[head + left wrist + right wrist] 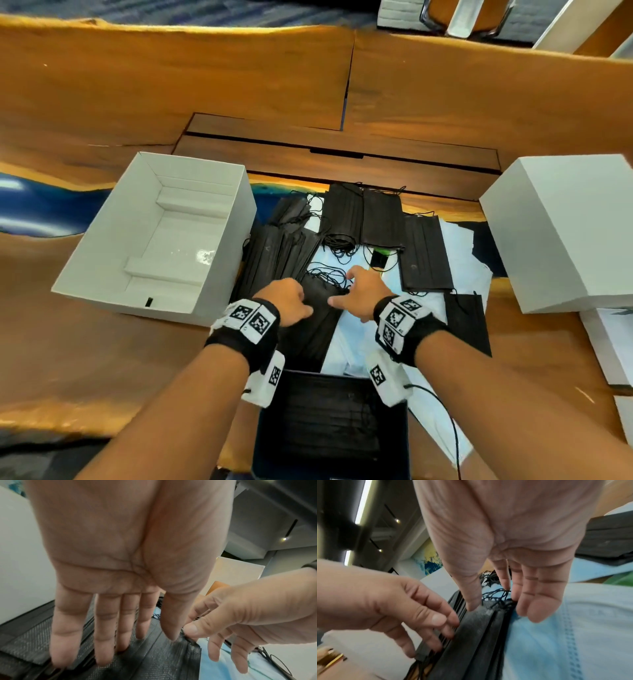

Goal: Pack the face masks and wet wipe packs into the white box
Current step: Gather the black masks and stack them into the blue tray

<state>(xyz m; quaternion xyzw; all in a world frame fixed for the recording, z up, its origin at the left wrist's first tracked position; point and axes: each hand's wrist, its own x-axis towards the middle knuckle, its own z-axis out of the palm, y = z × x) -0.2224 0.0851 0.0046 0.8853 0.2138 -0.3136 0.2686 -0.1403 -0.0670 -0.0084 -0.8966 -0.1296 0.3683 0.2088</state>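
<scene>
A stack of black face masks (317,322) lies on pale blue masks (354,330) in the middle of the wooden table. My left hand (301,303) presses fairly straight fingers (102,649) on the stack's left side (154,655), thumb on top. My right hand (346,286) pinches the stack's far end (488,615) between thumb and fingers (537,609), by the tangled ear loops. The white box (226,260) stands open at the left, holding only white dividers. More black masks (363,216) lie spread behind the hands. No wet wipe pack can be told for sure.
A closed white box or lid (561,229) stands at the right. A dark box (404,445) with black masks in it sits at the near edge between my forearms. A small black and green item (380,257) lies among the loops.
</scene>
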